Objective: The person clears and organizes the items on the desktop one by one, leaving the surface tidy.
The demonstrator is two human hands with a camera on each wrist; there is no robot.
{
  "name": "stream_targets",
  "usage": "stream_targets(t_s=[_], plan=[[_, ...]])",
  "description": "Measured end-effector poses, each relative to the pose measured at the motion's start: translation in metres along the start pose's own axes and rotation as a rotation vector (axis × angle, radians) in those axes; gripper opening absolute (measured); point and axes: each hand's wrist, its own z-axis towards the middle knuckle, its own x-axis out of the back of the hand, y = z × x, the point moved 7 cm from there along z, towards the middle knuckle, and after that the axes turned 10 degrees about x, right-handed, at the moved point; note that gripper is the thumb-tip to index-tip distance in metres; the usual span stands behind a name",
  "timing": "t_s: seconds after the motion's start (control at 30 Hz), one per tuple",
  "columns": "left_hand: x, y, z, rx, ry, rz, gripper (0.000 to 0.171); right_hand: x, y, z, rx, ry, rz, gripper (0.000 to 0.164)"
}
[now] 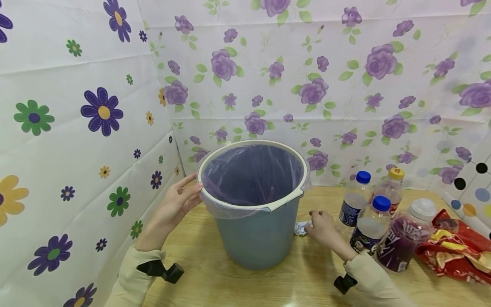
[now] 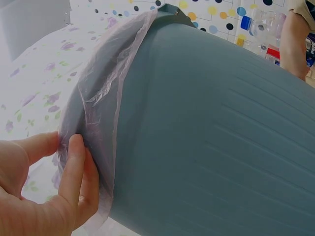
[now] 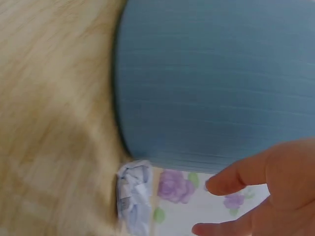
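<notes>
In the head view, you face a round, tapered blue-grey plastic waste bin (image 1: pixel 255 238) upright on a wood-grain table (image 1: pixel 192 273); a thin, wrinkled pinkish liner (image 1: pixel 230 211) folds over its smooth cream rim (image 1: pixel 284 201). Your left hand (image 1: pixel 180 198) pinches rim and liner at the bin's left edge; your right hand (image 1: pixel 324 230) is beside a crumpled whitish paper wad (image 1: pixel 301 228), just right of the bin. Farther right stand 2 blue-capped bottles (image 1: pixel 370 226), 1 yellow-capped bottle (image 1: pixel 395 189), 1 dark purple bottle (image 1: pixel 406 238) and a crinkled red chip bag (image 1: pixel 456 251). Wood surface runs in front of the bin, between your 2 sleeves (image 1: pixel 132 273). In the left wrist view, your thumb and fingertips close on film-covered rim, above the ridged wall. In the right wrist view, your thumb and finger stand apart, gripping nothing; the creased wad lies beyond them, close by the bin's wall.
</notes>
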Motion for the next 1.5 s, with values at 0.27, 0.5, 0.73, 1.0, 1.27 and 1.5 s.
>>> stream_targets(t_s=[0.27,0.5,0.73,1.0,1.27,1.5], plan=[[0.000,0.000,0.001,0.001,0.000,0.000,0.068,-0.024,0.016,-0.003,-0.084,-0.153,-0.022,0.054],[0.000,0.000,0.001,0.010,0.001,0.000,0.068,-0.032,0.024,-0.004,-0.093,-0.218,-0.041,0.034],[0.000,0.002,0.002,0.001,-0.001,-0.003,0.068,-0.030,0.024,-0.003,-0.068,-0.215,-0.074,0.026],[0.001,0.001,0.001,0.008,0.010,0.003,0.069,-0.027,0.020,-0.005,-0.063,-0.243,-0.082,0.030],[0.002,0.000,0.001,0.004,0.008,0.004,0.068,-0.027,0.022,-0.009,-0.112,-0.223,-0.069,0.037],[0.001,-0.001,0.001,0.015,0.007,-0.014,0.070,-0.028,0.016,-0.008,-0.006,-0.263,-0.224,0.022]])
